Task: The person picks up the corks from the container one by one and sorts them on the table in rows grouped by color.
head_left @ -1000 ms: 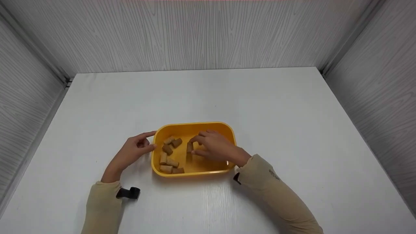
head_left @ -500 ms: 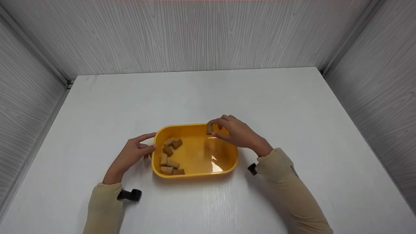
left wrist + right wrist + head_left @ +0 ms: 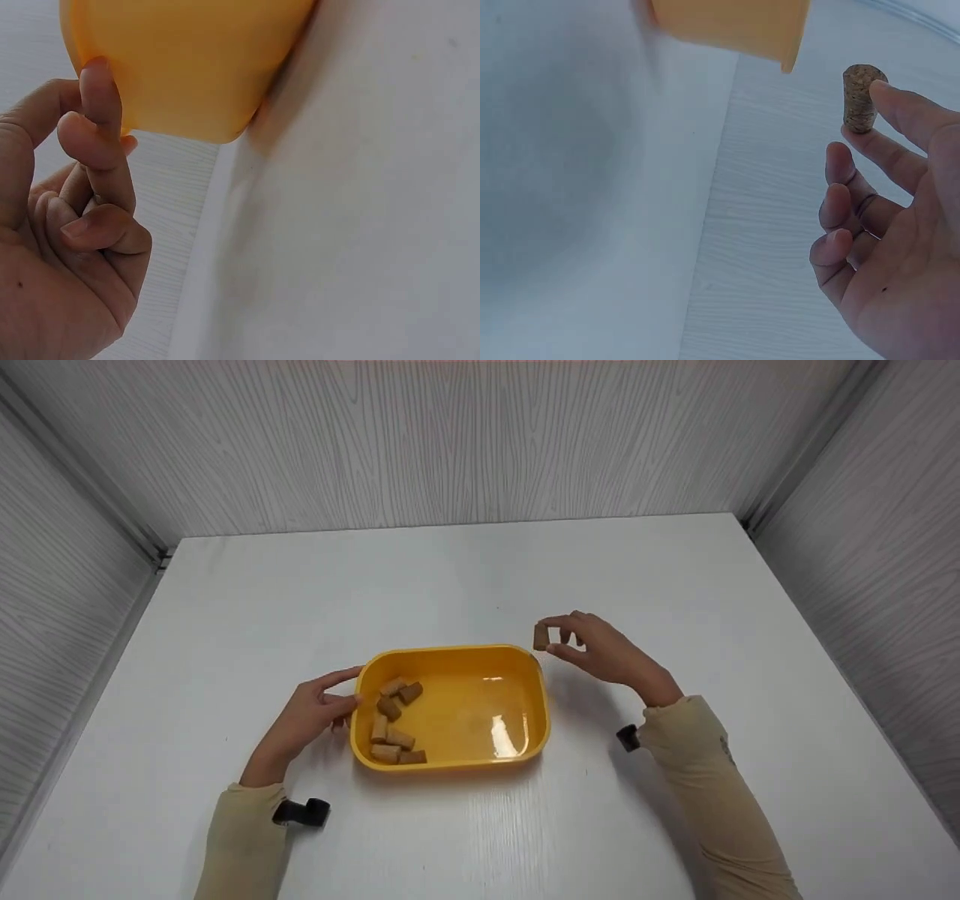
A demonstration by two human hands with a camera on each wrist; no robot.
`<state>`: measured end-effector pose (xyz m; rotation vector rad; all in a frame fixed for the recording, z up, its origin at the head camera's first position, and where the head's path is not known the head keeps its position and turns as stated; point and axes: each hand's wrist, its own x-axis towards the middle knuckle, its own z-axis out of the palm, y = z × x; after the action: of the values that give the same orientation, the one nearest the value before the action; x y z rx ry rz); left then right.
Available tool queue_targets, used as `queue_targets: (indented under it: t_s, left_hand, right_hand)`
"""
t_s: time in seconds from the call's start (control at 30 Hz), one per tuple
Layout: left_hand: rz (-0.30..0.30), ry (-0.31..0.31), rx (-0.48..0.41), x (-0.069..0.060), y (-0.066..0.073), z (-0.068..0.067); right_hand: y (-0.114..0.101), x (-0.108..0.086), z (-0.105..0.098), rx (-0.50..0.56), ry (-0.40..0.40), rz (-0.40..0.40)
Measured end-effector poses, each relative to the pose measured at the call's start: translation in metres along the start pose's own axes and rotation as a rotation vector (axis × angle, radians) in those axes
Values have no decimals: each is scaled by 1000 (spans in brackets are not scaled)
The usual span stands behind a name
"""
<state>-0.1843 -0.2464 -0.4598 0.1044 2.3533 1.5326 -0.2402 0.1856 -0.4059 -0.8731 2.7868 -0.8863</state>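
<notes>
A yellow tub point(image 3: 450, 765) stands on the white table, with several brown corks point(image 3: 388, 706) gathered at its left end. The left hand point(image 3: 300, 716) is at the tub's left wall, thumb and index finger on the rim; in the left wrist view its other fingers point(image 3: 105, 232) are curled beside the wall. Between thumb and index finger, the right hand point(image 3: 607, 652) pinches one cork point(image 3: 541, 637) just beyond the tub's back right corner. The right wrist view shows that tapered, speckled cork point(image 3: 860, 101) held by its two ends.
Grey wood-grain panels point(image 3: 465, 442) rise behind the table point(image 3: 450, 585) and at both sides. Each wrist has a black band piece point(image 3: 304, 812) below the sleeve's edge. Bare table lies around the tub.
The right hand has lifted a cork out of the tub and carried it right and back, past the rim. The left hand has stayed at the tub's left side.
</notes>
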Motion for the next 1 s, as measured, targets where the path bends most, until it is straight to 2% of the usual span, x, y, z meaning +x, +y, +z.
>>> queue_targets:
  t_s: [0.23,0.5,0.63,1.0]
  left_hand:
    - [-10,-3,-7,0,1,-1]
    - [-20,-4,-20,1,-2,1]
    - [-19,0,-23,1,-3,2]
    - [11,-8,-44,1,-5,-1]
  right_hand:
    - [23,-10,-5,56,-23,53]
    - [43,-20,-3,65,-89,190]
    - [50,-20,0,54,-143,261]
    - [56,-17,8,44,-272,323]
